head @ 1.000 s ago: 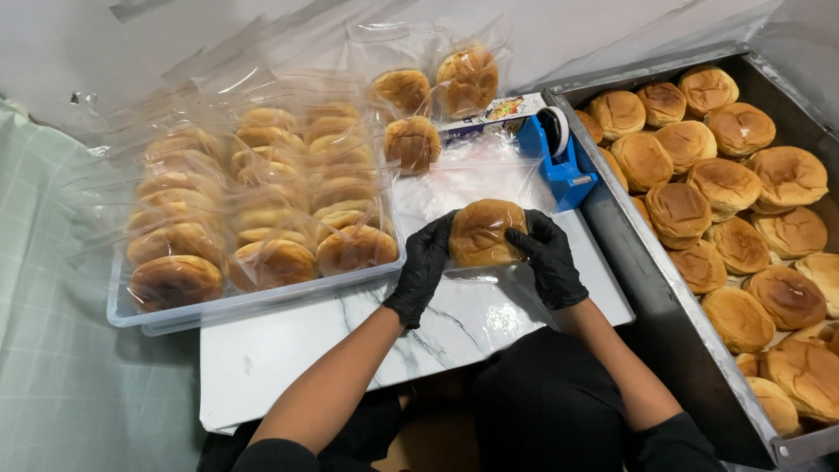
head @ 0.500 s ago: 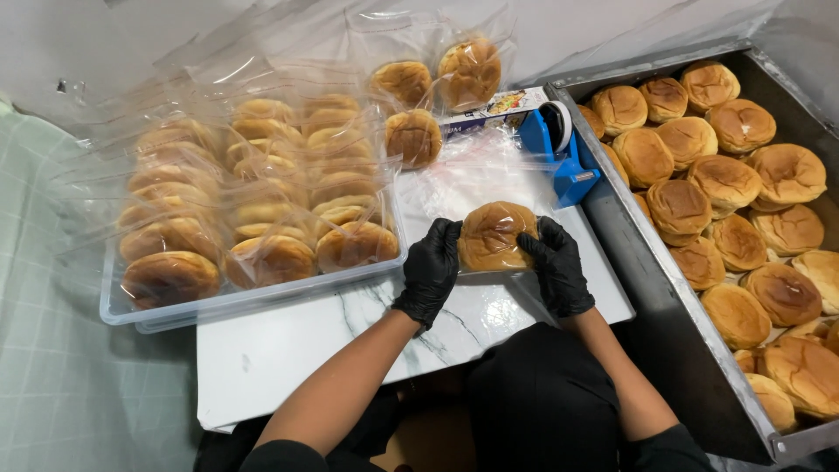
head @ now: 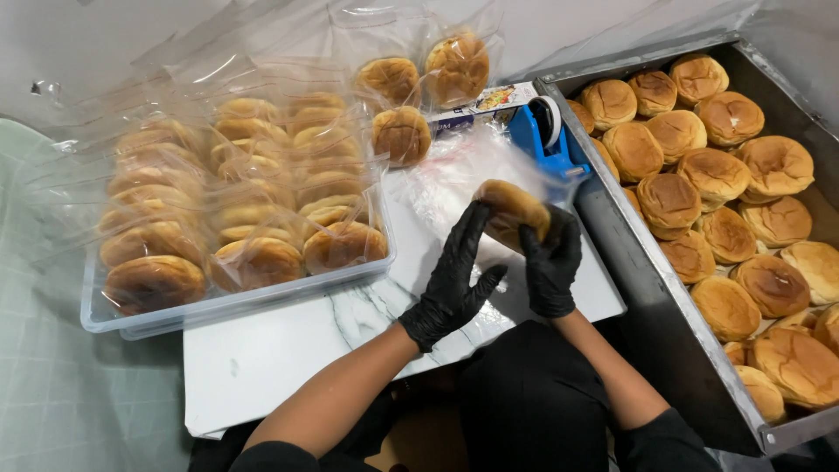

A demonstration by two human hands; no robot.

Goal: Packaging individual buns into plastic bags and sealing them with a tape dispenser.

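Both my hands wear black gloves over a white marble board (head: pixel 288 350). My right hand (head: pixel 552 262) grips a golden bun (head: pixel 516 208), tilted on its edge above a stack of clear plastic bags (head: pixel 454 179). My left hand (head: pixel 452 284) is flat beside the bun with fingers spread, touching its left side. A blue tape dispenser (head: pixel 544 140) stands just behind the bun.
A clear plastic tub (head: pixel 236 301) on the left holds several bagged buns. Three bagged buns (head: pixel 402 133) lie behind it. A metal tray (head: pixel 638 262) on the right is full of loose buns. A small printed box (head: pixel 481 103) sits near the dispenser.
The bun lay flat between both hands; now my right hand has lifted and tilted it toward the dispenser, and my left hand has opened beside it.
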